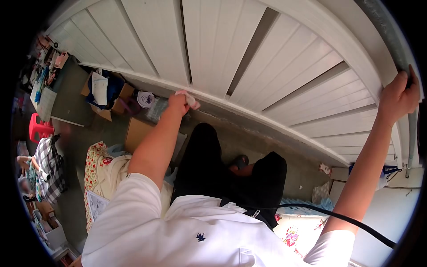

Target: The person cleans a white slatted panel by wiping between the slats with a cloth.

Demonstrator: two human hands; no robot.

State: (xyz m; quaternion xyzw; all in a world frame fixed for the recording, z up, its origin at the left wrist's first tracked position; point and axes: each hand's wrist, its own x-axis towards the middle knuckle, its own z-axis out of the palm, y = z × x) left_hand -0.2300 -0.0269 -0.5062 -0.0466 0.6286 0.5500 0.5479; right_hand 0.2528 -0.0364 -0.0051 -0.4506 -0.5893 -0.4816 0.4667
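Observation:
A crumpled pink-and-white cloth (192,101) is pinched in my left hand (178,104), whose fingers are closed on it. That hand is at the lower rail of a large white slatted panel (213,44) in front of me. Far to the right, my right hand (399,99) is wrapped round a grey metal pipe (383,26) beside the panel's curved end. Both arms are stretched wide apart. Dark gaps show between several of the slats.
Below the panel stand an open cardboard box (119,106) with dark blue fabric and a white roll (145,99). Flowered fabric (92,171) lies beside me. A black cable (338,216) crosses my right side. Further left are a red stool (41,128) and a person in checked cloth (48,164).

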